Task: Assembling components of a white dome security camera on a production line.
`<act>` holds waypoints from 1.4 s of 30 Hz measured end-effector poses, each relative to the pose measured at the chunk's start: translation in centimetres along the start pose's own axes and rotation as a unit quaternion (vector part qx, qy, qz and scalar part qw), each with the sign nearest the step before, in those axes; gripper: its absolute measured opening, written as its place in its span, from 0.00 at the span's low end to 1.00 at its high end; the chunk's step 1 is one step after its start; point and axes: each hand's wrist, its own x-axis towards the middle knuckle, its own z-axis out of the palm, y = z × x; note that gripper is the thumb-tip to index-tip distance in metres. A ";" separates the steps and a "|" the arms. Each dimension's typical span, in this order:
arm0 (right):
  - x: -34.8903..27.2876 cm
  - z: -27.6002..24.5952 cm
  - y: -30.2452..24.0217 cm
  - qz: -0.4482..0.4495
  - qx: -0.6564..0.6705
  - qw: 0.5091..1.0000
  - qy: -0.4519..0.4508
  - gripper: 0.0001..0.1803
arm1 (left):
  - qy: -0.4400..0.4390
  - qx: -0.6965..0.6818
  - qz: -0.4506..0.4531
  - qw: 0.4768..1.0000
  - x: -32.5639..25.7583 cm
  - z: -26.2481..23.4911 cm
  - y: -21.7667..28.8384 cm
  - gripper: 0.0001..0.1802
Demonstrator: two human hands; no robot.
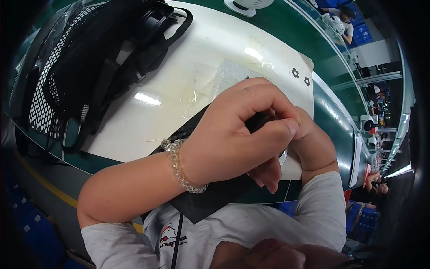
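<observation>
My left hand (237, 130), a clear coiled bracelet (177, 168) at its wrist, reaches across the middle of the view. Its thumb and forefinger are pinched together, and whatever lies between the tips is too small or hidden to make out. Right against it, my right hand (304, 123) is mostly covered by the left one, so its grip does not show. A few fingertips (268, 179) curl below the left thumb. Black material (259, 120) shows through the gap behind the left thumb. Under the hands, a black textured sheet (204, 201) hangs over the table's near edge.
At the left lies a bulky black mesh bag-like item (94, 67) with straps and buckles. Clear plastic film (230, 74) rests on the white board (179, 80), beyond the hands. Two small black flower-shaped pieces (301, 77) lie farther right. A white device base (242, 6) stands at the far edge.
</observation>
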 end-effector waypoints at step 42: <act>0.3 1.3 -1.8 0.006 0.090 0.973 0.212 0.31 | -0.042 0.513 0.259 0.817 2.3 -3.5 3.0 0.10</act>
